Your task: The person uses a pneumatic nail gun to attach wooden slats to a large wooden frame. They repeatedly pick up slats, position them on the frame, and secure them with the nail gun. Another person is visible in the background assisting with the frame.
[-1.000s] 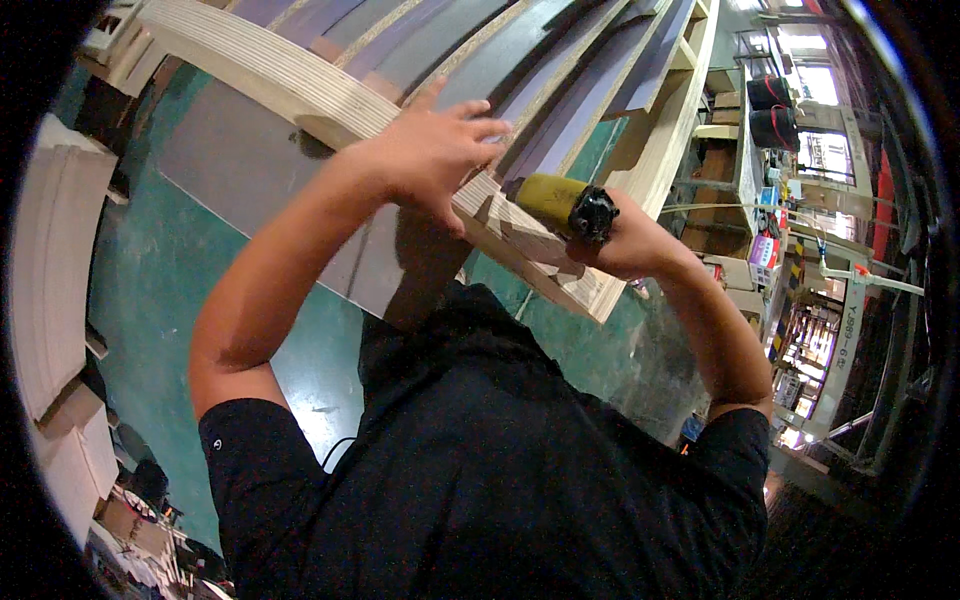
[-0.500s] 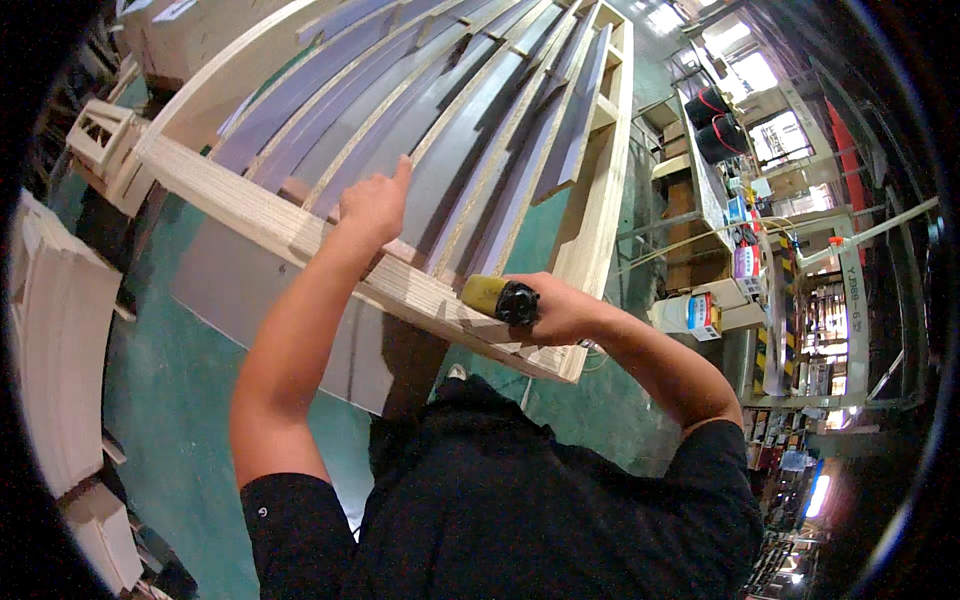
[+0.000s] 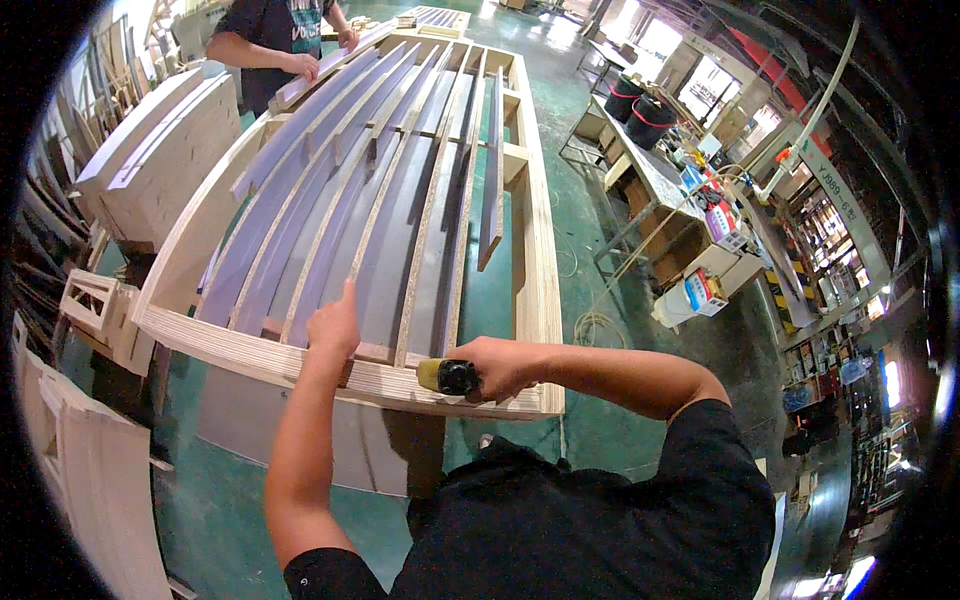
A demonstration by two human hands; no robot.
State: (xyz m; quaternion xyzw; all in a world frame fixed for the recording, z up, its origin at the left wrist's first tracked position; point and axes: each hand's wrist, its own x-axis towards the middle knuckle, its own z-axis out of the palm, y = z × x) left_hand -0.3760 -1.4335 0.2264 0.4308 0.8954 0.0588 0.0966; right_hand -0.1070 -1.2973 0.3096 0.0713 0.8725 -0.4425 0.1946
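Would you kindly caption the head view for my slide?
Left hand steadies a slat in a curved wooden frame while the right hand holds a tool.

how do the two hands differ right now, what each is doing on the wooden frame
The left hand lies open on a wooden slat, fingers pointing away, holding nothing. The right hand is closed around a yellow-and-black power tool, pressed at the plywood frame's near rail. The left forearm runs nearly upright in the picture; the right comes in sideways. Both are bare.
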